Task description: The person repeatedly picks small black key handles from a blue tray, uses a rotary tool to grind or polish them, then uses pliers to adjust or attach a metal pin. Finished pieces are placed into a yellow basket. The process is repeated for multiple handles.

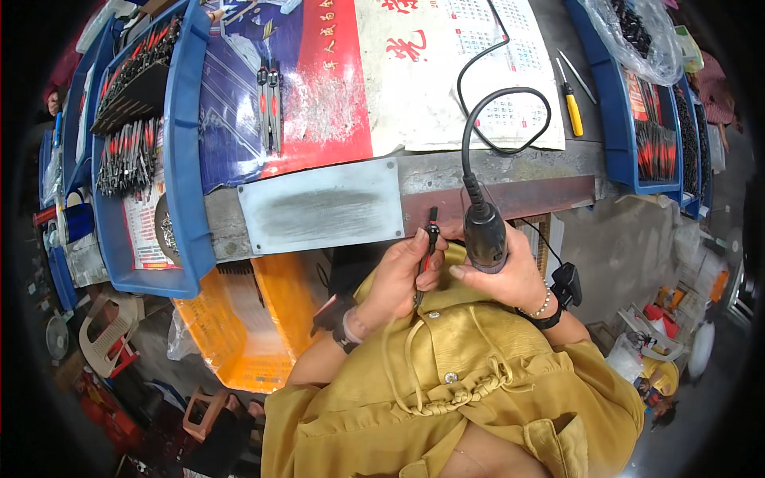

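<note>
At the table's near edge, my left hand [396, 275] pinches a slim black-and-red tool [432, 233], held nearly upright; its exact kind is unclear. My right hand [518, 275] is wrapped round a black corded electric screwdriver [484, 239], just right of the slim tool. The driver's cord [468, 119] runs up and loops over the table; its bit is hidden from this view. Two similar slim tools [269, 103] lie side by side on the printed sheets. In front of my left hand lies a pale metal plate [323, 209] with a dark smudge.
A blue bin [185, 119] at left holds many slim black-and-red tools. More blue bins [617, 119] with parts and a plastic bag stand at right. A yellow-handled screwdriver [574, 111] lies near them. Below the table edge is an orange crate [291, 311]. Other people show at the rim.
</note>
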